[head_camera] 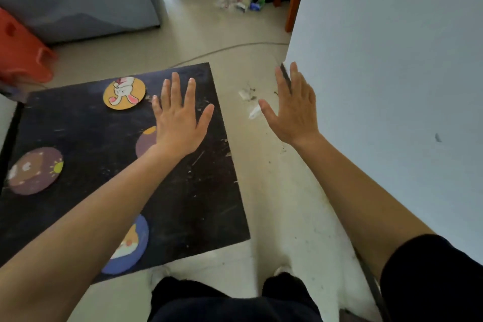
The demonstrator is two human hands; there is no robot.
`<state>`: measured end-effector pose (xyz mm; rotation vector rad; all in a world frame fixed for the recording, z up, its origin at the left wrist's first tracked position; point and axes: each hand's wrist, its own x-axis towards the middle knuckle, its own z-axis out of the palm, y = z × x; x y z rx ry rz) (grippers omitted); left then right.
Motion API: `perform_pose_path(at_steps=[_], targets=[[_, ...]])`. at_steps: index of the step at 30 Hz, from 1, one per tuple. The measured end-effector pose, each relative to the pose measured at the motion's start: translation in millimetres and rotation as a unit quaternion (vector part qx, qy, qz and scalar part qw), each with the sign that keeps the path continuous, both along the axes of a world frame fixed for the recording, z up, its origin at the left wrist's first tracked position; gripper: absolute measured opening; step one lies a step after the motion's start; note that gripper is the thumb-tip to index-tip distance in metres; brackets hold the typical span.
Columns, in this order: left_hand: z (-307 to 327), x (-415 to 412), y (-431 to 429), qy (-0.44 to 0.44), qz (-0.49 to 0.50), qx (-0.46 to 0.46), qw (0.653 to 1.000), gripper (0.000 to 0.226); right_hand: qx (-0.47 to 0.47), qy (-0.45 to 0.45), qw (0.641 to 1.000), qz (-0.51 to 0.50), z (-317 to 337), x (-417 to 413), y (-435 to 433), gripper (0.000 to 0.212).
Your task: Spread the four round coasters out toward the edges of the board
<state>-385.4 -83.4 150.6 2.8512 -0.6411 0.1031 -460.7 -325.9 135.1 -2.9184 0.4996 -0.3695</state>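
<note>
Seen from a head-worn camera looking down, a person stands over a dark, scuffed square board [183, 204] lying low above a pale tiled floor [274, 178]. Four round coasters lie on the board. A yellow rabbit coaster [124, 93] sits near the far edge. A purple coaster with a small sun [35, 170] lies close to the left edge. A blue coaster with an orange animal [130, 246] sits at the near edge, partly hidden by the left forearm. A second purple coaster [145, 141] lies nearer the middle, partly covered by the left wrist. The left hand [180, 123] is flat and open, fingers spread, holding nothing; it hovers over the board's far right area, just beyond that middle coaster. The right hand [294, 112] is equally open and empty, held off the board over the floor, beside a white wall [392, 86]. The middle purple coaster looks like the one least spread out; it lies just under and toward the body from the left hand, which is far nearer to it than the right. The board's right side is bare, so moving it that way seems the likely step.
</note>
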Motion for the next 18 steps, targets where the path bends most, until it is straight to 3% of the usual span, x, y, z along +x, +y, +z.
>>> perform_pose_path(at_steps=[9,18], targets=[[4.9,-34.8,-79.4,0.041,0.099,0.015,0.994,0.071,0.014,0.043,0.991,0.129,0.0,27.9,-90.2,0.082],[-34.3,30.4,-81.3,0.069,0.201,0.003,0.977,0.073,-0.019,0.063,0.970,0.232,-15.4,134.0,-90.2,0.089]])
